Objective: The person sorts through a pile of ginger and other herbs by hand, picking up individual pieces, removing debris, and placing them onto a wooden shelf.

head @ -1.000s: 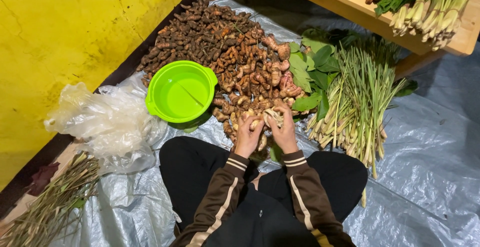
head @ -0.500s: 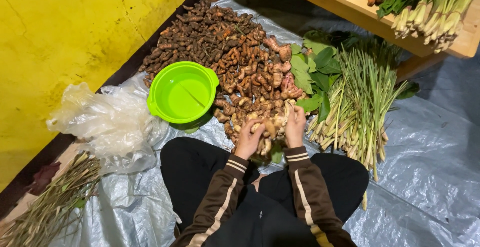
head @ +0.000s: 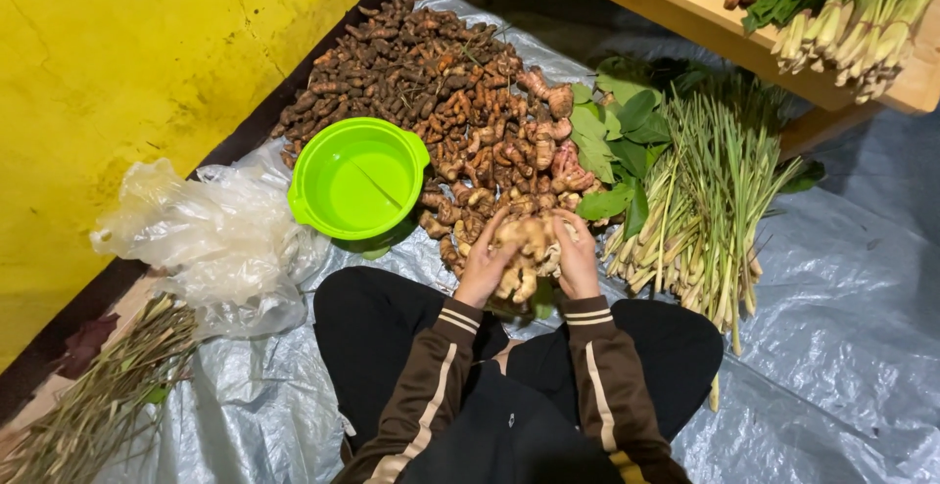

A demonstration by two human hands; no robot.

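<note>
Two hands on one clump of pale ginger root [head: 524, 249], centre of frame, just below the middle. My left hand [head: 485, 264] cups it from the left side w/ fingers curled round it; my right hand [head: 578, 259] grips it from the right, thumb side on top. Both grasping, neither released. The clump sits at the near edge of the big root pile [head: 450, 92], which runs from upper centre down to the hands; darker brown pieces at upper left of the pile, pinker ones approx. at its right edge.

Left of the hands, touching the pile's left edge, is a bright green plastic bowl [head: 357, 185], upright. Further left, mid-left of frame, a crumpled clear plastic bag [head: 211, 239]. Lower left corner: a bundle of dry stalks [head: 98, 406].

Right of the pile, broad green leaves [head: 617, 137], then a fanned bundle of lemongrass [head: 705, 200] lying just beside my right hand, root ends toward the bottom of frame. All this rests on a grey plastic sheet [head: 842, 327]. Top right: wooden table edge [head: 705, 24] w/ more lemongrass and roots on it. Yellow wall [head: 127, 53] fills the upper left. My knees in dark trousers and brown striped sleeves are at bottom centre.
</note>
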